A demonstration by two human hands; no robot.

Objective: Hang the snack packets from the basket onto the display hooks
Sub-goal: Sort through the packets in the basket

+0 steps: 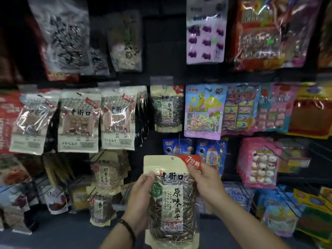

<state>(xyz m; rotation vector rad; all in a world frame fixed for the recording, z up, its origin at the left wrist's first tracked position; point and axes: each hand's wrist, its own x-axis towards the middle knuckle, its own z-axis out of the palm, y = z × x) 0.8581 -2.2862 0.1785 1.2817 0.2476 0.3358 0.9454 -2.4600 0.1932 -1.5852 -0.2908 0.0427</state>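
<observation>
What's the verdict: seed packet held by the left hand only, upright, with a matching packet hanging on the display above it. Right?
Wrong on one point: both hands hold it. In the head view the left hand pinches the seed packet at its left edge and the right hand grips its right edge. It is upright, and the matching packet does hang above.

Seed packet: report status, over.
Left hand and right hand grip seed packet near its top. Upright, not yet hung. Matching packet hangs above; nothing between.
</observation>
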